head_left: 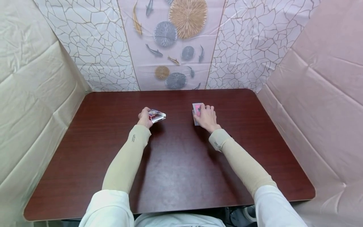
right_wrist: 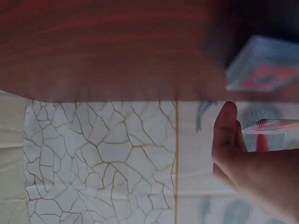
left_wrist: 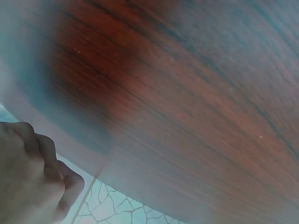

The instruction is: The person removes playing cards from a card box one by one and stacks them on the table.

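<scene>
pink cards [head_left: 198,108] pinched in my right hand [head_left: 208,119], just above the deck [right_wrist: 266,63] toward the worktop [head_left: 175,151] far edge on my feed, left hand [head_left: 144,117] gripping the box [head_left: 155,113]

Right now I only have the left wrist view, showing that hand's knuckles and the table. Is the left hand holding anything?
Observer: Yes. The head view shows the left hand gripping a small printed box.
Operator: Copy. My view doesn't include the right hand. What are its fingers on?
Observer: The right hand pinches at least one pink-patterned card; I can't count how many.
Operator: Anything else close to that hand?
Observer: Yes, a thicker stack of cards. The right wrist view shows a gap between it and what the hand holds.
</scene>
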Tool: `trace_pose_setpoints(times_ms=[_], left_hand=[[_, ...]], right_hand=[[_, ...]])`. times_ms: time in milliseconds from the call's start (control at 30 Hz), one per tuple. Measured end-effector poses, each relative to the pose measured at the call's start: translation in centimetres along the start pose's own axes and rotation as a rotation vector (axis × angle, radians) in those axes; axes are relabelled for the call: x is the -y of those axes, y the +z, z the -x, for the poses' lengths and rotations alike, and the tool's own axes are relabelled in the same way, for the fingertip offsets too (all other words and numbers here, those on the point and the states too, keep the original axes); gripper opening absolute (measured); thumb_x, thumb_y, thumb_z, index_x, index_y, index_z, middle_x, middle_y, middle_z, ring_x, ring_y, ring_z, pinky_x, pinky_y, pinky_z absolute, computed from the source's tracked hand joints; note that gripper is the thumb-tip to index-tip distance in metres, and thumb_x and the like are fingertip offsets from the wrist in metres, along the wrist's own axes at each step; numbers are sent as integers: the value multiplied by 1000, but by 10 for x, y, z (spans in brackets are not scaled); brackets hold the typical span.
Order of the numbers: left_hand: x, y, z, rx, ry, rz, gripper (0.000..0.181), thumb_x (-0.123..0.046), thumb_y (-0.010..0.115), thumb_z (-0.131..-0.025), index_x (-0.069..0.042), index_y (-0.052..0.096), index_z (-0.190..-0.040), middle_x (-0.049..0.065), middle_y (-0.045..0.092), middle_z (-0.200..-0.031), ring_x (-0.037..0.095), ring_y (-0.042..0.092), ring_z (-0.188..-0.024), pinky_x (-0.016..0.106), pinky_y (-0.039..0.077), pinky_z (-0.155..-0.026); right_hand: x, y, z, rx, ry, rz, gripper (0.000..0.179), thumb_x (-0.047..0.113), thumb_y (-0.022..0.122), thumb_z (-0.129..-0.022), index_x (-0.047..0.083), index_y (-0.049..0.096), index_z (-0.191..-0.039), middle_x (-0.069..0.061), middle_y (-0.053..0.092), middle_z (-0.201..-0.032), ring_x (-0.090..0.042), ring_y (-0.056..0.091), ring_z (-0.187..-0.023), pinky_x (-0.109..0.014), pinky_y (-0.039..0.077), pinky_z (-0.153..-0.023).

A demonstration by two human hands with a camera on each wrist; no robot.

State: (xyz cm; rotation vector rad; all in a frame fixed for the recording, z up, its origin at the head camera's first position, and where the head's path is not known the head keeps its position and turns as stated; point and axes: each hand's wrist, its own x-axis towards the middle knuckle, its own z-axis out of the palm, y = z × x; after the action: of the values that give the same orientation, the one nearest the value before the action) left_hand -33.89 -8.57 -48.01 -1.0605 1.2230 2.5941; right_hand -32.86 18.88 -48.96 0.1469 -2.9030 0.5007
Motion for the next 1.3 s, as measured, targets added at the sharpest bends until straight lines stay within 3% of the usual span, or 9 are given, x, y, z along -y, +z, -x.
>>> trace_pose_setpoints(times_ms=[500, 867, 1100, 1200, 1300], left_hand=[[2, -1, -2, 6, -9, -13, 54, -12, 50, -90, -10, 31, -141, 13, 47, -135, 22, 54, -117, 29, 50, -100], [1, -4, 0, 20, -9, 6, 52, -11, 50, -90, -8, 33, -139, 14, 48, -134, 23, 54, -117, 31, 49, -102], [2, -1, -2, 9, 8, -10, 46, -10, 50, -89, -5, 40, -134, 11, 52, -117, 21, 56, -106, 30, 51, -98], [2, 3, -1, 18, 8, -8, 46, -10, 49, -89, -5, 40, -134, 10, 52, -113, 21, 56, -104, 30, 52, -97], [-2, 5, 0, 32, 12, -8, 49, -10, 48, -89, -5, 38, -136, 12, 52, -120, 22, 56, -108, 31, 51, -99]], right_hand=[[-8, 26, 8, -2, 46, 64, 46, 31, 61, -82, -2, 51, -112, -28, 59, -109, -42, 48, -101, -54, 47, -83], [-7, 33, 8, 60, 63, 72, 47, 33, 62, -83, -1, 53, -114, -26, 61, -108, -43, 48, -105, -54, 46, -86], [-3, 32, 5, 98, 62, 81, 50, 33, 62, -83, -1, 53, -117, -28, 58, -109, -43, 47, -106, -55, 47, -85], [0, 27, 3, 94, 71, 72, 53, 36, 65, -82, -1, 52, -119, -28, 53, -116, -44, 44, -110, -57, 46, -86], [11, 20, -1, 38, 40, 23, 57, 37, 66, -82, 2, 52, -123, -28, 44, -132, -44, 40, -116, -58, 43, -90]])
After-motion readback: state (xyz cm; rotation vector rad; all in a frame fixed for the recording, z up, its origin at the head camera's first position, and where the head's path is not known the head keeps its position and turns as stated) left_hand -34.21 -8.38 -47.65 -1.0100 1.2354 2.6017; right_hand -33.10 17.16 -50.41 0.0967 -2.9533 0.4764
